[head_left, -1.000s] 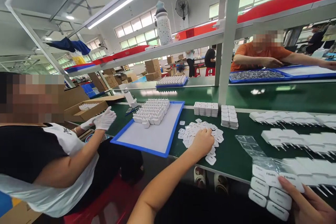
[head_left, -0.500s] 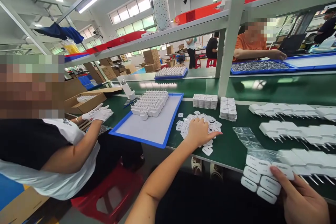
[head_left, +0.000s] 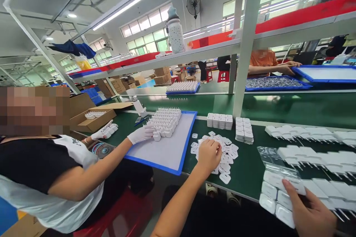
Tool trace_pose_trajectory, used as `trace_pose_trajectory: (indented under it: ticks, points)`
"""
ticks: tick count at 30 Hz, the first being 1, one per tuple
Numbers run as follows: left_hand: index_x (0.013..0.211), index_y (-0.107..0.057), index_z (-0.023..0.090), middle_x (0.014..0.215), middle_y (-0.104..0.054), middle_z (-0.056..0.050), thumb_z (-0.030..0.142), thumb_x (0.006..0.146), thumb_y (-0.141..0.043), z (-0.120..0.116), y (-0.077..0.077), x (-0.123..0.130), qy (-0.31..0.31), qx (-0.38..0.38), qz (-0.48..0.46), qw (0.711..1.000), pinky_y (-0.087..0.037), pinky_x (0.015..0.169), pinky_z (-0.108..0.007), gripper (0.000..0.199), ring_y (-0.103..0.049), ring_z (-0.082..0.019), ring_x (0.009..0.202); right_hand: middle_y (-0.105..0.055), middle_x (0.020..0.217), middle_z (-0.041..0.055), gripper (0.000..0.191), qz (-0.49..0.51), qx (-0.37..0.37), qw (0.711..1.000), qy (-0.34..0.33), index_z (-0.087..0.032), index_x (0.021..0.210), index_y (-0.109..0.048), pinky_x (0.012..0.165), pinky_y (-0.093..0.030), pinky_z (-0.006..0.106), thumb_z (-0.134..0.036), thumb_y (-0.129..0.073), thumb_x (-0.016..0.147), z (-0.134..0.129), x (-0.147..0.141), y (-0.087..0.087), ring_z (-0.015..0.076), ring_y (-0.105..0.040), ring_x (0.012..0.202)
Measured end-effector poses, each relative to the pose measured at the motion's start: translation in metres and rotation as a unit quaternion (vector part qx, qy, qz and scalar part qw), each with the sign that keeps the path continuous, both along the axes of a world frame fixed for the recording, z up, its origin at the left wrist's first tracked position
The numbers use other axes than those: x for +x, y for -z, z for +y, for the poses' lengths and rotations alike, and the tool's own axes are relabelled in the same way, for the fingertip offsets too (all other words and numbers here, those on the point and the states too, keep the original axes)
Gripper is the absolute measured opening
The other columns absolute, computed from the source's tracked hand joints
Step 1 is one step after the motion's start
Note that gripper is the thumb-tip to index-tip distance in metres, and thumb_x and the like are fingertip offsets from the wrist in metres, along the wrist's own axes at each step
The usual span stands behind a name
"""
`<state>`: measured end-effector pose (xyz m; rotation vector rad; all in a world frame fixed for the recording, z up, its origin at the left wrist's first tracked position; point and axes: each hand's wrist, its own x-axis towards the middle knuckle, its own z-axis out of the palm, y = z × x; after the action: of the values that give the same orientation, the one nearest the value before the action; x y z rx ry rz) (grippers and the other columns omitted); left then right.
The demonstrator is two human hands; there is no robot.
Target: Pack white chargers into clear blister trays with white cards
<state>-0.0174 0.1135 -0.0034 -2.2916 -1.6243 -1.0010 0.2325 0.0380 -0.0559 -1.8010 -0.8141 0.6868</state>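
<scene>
My left hand (head_left: 209, 156) is over a loose pile of small white printed plates (head_left: 226, 155) near the table's front edge. Its fingers are curled together; what they hold, if anything, is hidden. At the lower right, my right hand (head_left: 313, 207) grips a clear plastic bag (head_left: 274, 168) holding several white rounded plates in rows, with the thumb on its upper face. Behind the pile stand two blocks of neatly stacked white plates (head_left: 219, 121), (head_left: 244, 130).
Rows of white pronged parts (head_left: 311, 155) lie at the right. A blue-rimmed tray (head_left: 180, 159) with more such parts is left of the pile, where a co-worker's gloved hand (head_left: 141, 134) reaches in. A shelf post (head_left: 244, 44) rises behind the stacks.
My left hand has gone from thumb stretched out to fingers drawn together over the pile. The bag in my right hand has tilted. The co-worker's gloved hand has moved to the tray's parts.
</scene>
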Motion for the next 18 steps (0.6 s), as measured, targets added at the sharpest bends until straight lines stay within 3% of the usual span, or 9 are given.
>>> trace_pose_trajectory:
  ticks: [5,7,11,14,18]
  points:
    - [0.089,-0.065,0.018,0.081,-0.069,-0.004,0.015,0.094,-0.055,-0.024,0.008,0.002,0.031,0.002,-0.118,0.993,-0.051,0.076,-0.031,0.012,-0.064,-0.017,0.081,-0.070,0.071,0.0048,0.046,0.041,0.028,0.999,-0.017,-0.016,0.076,-0.072,0.064,-0.046,0.034,-0.060,-0.074,0.062,0.005,-0.002,-0.004,0.0295,-0.062,0.078]
    - [0.098,-0.066,0.017,0.087,-0.071,-0.005,0.018,0.093,-0.057,-0.034,0.011,0.014,0.071,0.001,-0.141,0.987,-0.053,0.079,-0.031,0.010,-0.066,-0.017,0.085,-0.072,0.074,0.0060,0.050,0.070,0.038,0.997,-0.014,-0.014,0.079,-0.074,0.064,-0.047,0.033,-0.060,-0.076,0.059,0.004,-0.003,-0.007,0.0306,-0.063,0.081]
    - [0.112,-0.067,0.018,0.101,-0.073,-0.006,0.030,0.083,-0.074,-0.047,0.008,0.038,0.180,0.003,-0.116,0.977,-0.057,0.085,-0.030,0.032,-0.068,-0.018,0.094,-0.070,0.067,0.0052,0.049,0.060,0.034,0.997,-0.022,-0.013,0.075,-0.074,0.062,-0.046,0.033,-0.059,-0.077,0.057,0.003,-0.006,-0.011,0.0290,-0.061,0.074]
    - [0.106,-0.070,0.019,0.100,-0.075,-0.005,0.028,0.087,-0.069,-0.044,-0.012,0.030,0.207,0.009,-0.081,0.975,-0.056,0.088,-0.030,0.021,-0.069,-0.018,0.094,-0.069,0.068,0.0054,0.045,0.019,0.021,0.999,-0.031,-0.016,0.074,-0.073,0.062,-0.045,0.034,-0.059,-0.075,0.060,0.003,-0.008,-0.010,0.0294,-0.061,0.073]
    - [0.104,-0.071,0.018,0.103,-0.074,-0.008,0.024,0.094,-0.057,-0.019,-0.072,-0.025,0.152,0.014,-0.051,0.987,-0.054,0.093,-0.034,0.019,-0.067,-0.019,0.101,-0.069,0.071,0.0079,0.039,-0.020,-0.022,0.999,-0.046,-0.020,0.073,-0.070,0.067,-0.045,0.040,-0.059,-0.073,0.066,0.005,-0.002,0.001,0.0342,-0.062,0.078]
